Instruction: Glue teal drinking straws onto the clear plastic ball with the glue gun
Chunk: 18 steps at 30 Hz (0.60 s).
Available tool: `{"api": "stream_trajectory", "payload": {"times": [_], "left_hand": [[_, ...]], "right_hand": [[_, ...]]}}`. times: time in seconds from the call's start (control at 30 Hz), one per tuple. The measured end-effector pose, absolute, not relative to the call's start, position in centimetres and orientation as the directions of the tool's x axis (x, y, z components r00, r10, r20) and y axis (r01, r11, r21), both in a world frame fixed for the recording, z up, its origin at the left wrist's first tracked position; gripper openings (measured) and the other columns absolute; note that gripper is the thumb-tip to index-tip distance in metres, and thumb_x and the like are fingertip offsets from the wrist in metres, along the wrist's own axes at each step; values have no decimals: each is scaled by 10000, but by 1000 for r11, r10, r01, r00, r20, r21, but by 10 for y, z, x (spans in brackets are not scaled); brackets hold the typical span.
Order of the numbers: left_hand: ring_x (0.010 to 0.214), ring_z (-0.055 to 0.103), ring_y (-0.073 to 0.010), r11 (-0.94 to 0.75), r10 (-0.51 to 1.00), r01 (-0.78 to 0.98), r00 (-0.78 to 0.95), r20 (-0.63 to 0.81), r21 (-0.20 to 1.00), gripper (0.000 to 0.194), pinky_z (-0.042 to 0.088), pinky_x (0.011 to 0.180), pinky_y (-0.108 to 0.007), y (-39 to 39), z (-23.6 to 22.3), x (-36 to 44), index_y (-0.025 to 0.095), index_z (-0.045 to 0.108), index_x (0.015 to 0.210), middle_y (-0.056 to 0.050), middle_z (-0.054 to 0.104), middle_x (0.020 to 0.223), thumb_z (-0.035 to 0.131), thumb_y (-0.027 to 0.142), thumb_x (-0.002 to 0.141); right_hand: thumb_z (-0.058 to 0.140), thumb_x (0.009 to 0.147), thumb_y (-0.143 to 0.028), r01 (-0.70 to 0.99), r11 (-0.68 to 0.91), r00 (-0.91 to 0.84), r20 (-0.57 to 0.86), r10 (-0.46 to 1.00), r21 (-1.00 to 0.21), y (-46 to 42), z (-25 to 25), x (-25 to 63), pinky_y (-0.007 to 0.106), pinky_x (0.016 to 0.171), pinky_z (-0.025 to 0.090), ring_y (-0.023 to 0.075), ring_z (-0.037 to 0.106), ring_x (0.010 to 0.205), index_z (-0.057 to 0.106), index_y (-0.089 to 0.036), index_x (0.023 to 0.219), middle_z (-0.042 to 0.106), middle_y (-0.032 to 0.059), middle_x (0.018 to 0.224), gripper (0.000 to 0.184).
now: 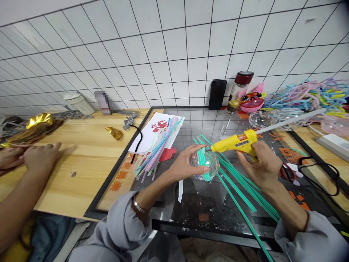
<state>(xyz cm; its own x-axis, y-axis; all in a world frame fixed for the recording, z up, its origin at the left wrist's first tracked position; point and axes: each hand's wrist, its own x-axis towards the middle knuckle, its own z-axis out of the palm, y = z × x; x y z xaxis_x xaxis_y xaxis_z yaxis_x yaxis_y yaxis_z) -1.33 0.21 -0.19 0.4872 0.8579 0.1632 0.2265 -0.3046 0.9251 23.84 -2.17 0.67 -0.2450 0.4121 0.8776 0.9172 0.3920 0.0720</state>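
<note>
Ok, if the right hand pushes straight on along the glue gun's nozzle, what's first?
Probably the green band on the clear ball held in the left hand; exact depth is unclear.

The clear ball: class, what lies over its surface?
A green band runs over the clear ball, and the left hand grips its left side. The surface beneath the hand is covered, so it cannot be seen.

Ball (214,162) in left hand (182,164), above board (196,123). Right of ball: glue gun (233,143), in right hand (263,163), nozzle just beside ball. Rods (240,182) on board, below ball, running right and nearer. Left of ball: paper (145,127), strips (160,145) partly on it. Behind ball: phone (217,95); behind-right, bottle (237,92). Far left of ball: co-worker's hand (40,156).
</note>
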Motion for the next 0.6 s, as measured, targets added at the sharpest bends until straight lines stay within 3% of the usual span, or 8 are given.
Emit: {"api": "stream_trajectory", "payload": {"times": [0.6], "left_hand": [[1289,532,-300,-309,858,229,486,166,923,688,376,1125,-470,2,-1,-13,207,590,1315,-116,583,1388,812,330,675]], "right_hand": [[631,887,-260,902,429,-248,872,421,49,-22,7,237,284,509,349,142,505,579,447,-232,795,514,-12,656,208]]}}
